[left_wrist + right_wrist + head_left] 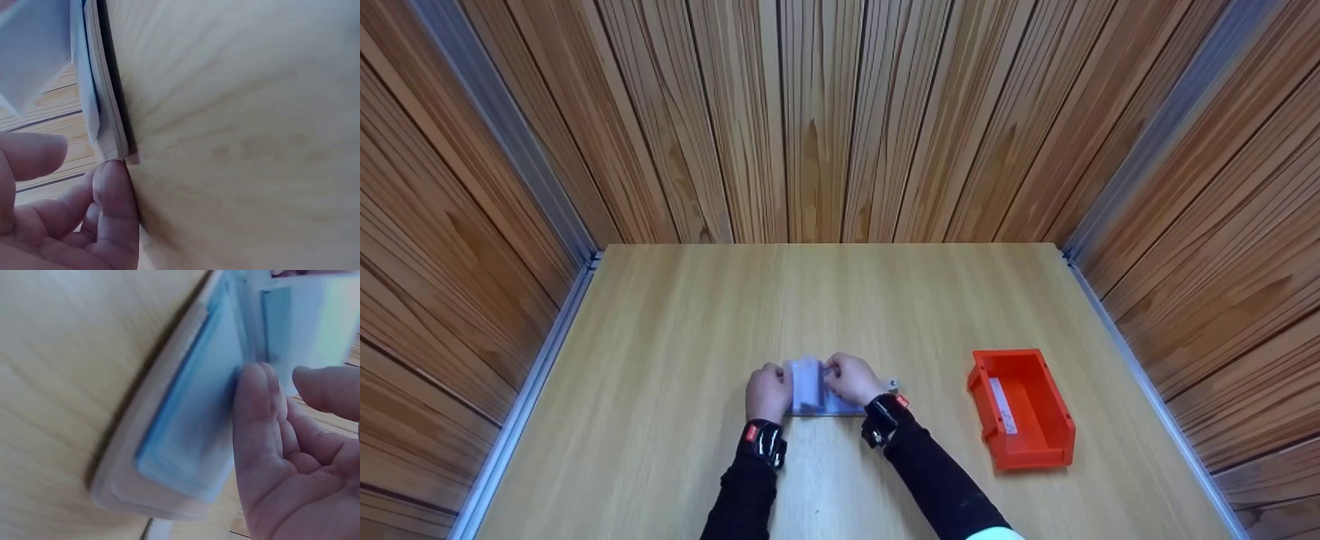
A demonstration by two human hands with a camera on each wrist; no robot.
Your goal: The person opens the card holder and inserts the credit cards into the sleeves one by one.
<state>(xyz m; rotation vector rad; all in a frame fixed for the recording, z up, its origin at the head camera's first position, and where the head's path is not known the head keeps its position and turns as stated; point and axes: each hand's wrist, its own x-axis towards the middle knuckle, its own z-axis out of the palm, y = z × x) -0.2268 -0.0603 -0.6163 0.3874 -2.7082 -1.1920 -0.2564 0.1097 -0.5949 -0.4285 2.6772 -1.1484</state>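
A card holder with clear bluish plastic sleeves (808, 386) lies opened on the table, one sleeve page standing up. In the right wrist view, a flat sleeve (191, 422) rests on the holder's pale cover (126, 495), while the raised page (315, 320) stands beyond the fingertips. My left hand (769, 392) is at the holder's left side; its fingertips touch a corner of the layered edge (109, 112), thumb apart. My right hand (855, 379) reaches over the right half. Its fingertips touch the sleeves, with a gap between thumb and forefinger.
An orange-red bin (1059, 455) with a white label stands on the table to the right. A small strap end with a snap (893, 385) sticks out beside the right wrist. Wood-panelled walls (817, 120) enclose the table (675, 322) at the back and both sides.
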